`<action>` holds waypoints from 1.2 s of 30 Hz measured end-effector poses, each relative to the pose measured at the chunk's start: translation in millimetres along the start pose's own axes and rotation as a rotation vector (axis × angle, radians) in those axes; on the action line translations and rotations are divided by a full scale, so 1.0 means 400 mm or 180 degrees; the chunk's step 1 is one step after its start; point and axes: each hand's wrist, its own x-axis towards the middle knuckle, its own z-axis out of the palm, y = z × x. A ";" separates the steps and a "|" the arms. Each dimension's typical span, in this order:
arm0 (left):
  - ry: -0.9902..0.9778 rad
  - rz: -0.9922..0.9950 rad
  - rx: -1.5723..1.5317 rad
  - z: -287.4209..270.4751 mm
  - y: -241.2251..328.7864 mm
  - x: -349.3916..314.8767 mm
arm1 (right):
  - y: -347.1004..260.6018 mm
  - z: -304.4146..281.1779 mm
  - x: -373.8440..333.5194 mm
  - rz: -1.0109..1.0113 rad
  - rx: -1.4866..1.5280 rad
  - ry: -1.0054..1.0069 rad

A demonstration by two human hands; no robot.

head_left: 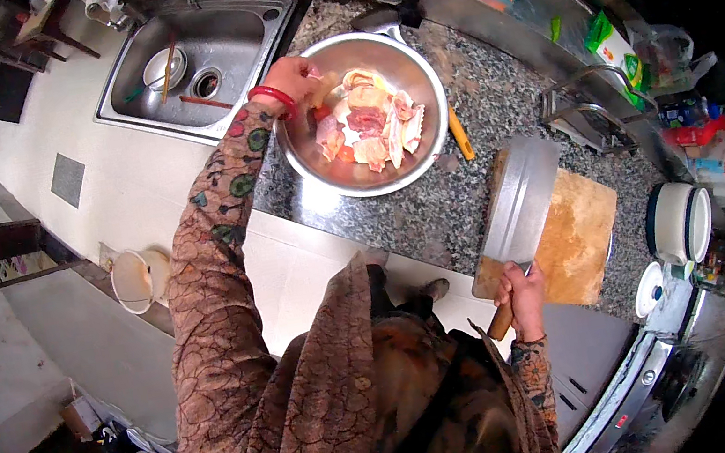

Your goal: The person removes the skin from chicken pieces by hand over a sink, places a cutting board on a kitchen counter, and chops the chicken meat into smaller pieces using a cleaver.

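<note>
Over the left rim of a steel bowl (303,168), my left hand (291,84) pinches a pale piece of raw meat (323,90); the fingers partly hide it. Cut raw meat (366,120) with pale skin, resembling chicken, lies in the bowl. My right hand (523,296) is closed round the wooden handle of a cleaver (525,191). Its broad blade is over the left part of a wooden cutting board (582,234), on the speckled counter right of the bowl.
A sink (250,55) at far left holds a white bowl (164,69) and chopsticks. A yellow-handled tool (461,134) lies beside the steel bowl. Behind the board stands a metal rack (584,96). A white pot (677,221) and a stove (632,402) are at right.
</note>
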 end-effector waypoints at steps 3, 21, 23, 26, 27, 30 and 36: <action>-0.0053 -0.0094 -0.0852 -0.029 0.025 -0.021 | 0.005 -0.003 -0.006 -0.0014 -0.0018 0.0082; -0.0229 0.1303 0.1499 0.109 0.054 -0.164 | 0.005 -0.166 -0.141 -0.0125 0.0426 0.1024; 0.0019 0.1228 0.0777 0.176 0.064 -0.205 | 0.030 -0.231 -0.175 -0.0343 0.0813 0.1208; -0.0238 0.1324 0.0605 0.265 0.183 -0.301 | 0.069 -0.328 -0.265 -0.0642 0.1415 0.1485; -0.0408 0.1078 0.0414 0.301 0.203 -0.331 | 0.090 -0.356 -0.288 -0.0724 0.1611 0.1540; -0.1309 0.0928 -0.0586 0.433 0.232 -0.408 | 0.187 -0.435 -0.365 -0.0923 0.2073 0.1777; -0.2839 0.1107 -0.0574 0.757 0.316 -0.637 | 0.455 -0.541 -0.510 -0.0648 0.2746 0.2357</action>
